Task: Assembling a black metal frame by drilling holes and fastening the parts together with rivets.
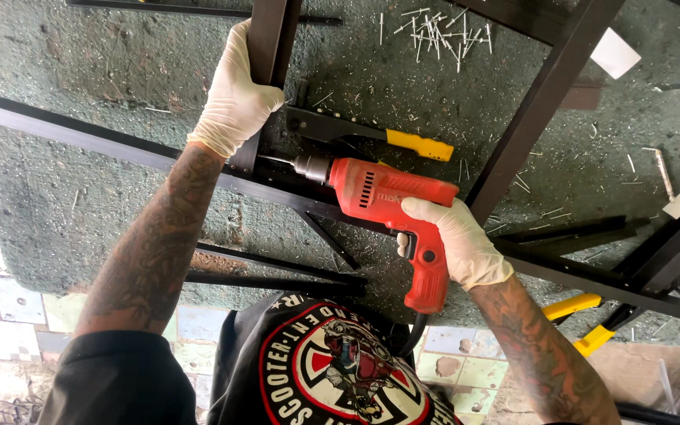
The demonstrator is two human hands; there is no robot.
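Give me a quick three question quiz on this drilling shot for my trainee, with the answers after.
1. True or false: the right hand holds the red drill.
2. What does the left hand grip? A) the black bar B) the rivet tool C) a loose rivet
3. Fill in: the drill bit points toward the ____ hand.

Key: 1 true. 2 A. 3 left.
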